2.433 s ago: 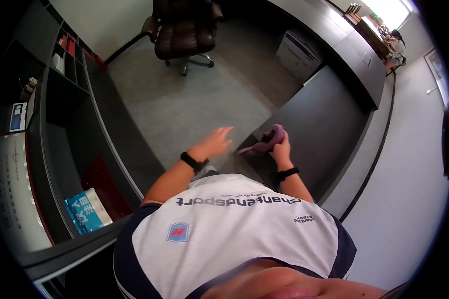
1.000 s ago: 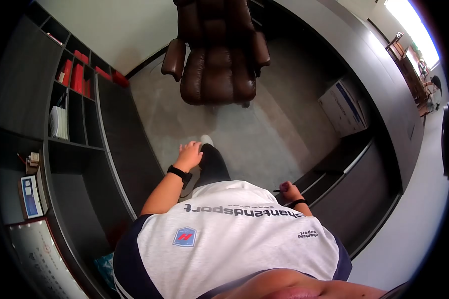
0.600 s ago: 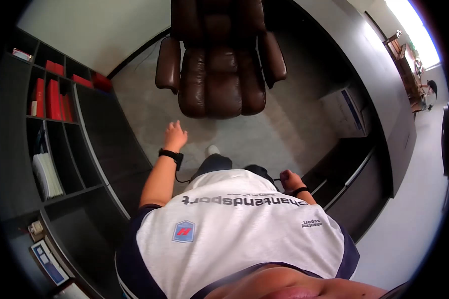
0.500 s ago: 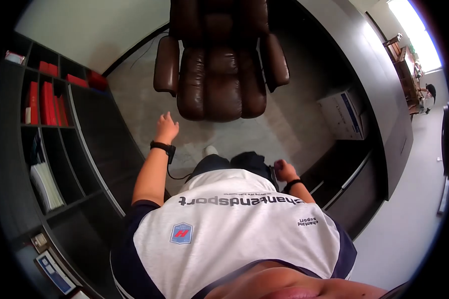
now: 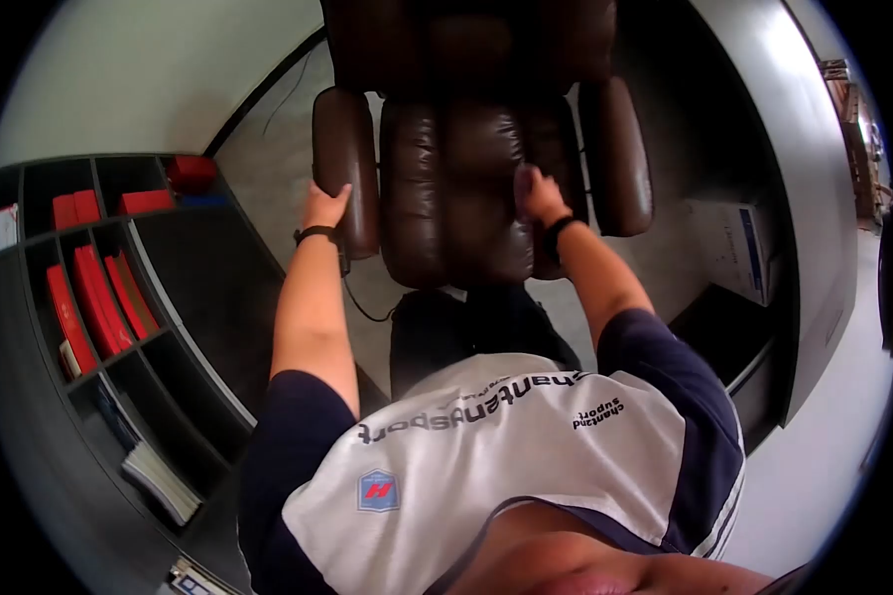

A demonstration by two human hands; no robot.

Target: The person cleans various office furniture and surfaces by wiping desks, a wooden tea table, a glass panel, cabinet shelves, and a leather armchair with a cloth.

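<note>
A brown leather office chair (image 5: 456, 198) stands in front of me with its seat towards my body. My left hand (image 5: 324, 206) is at the chair's left armrest (image 5: 352, 149), thumb on the padding and the other fingers along its outer side, partly hidden. Above the seat, right of its middle, is my right hand (image 5: 544, 196). Its fingers are closed round a small dark purplish thing (image 5: 524, 188) that I cannot make out. A dark band circles each wrist. From the left wristband (image 5: 318, 234) a black cable hangs in a loop towards my legs.
Left of me, a dark shelf unit (image 5: 149, 342) holds red binders (image 5: 99, 297) and papers (image 5: 161, 481). A white box (image 5: 729, 248) stands on the right, beneath a long grey desk (image 5: 794, 129). A wall is behind the chair on the left.
The chair now appears closer. My left hand has moved forward from the air onto the armrest. My right hand has risen from beside my leg to above the seat.
</note>
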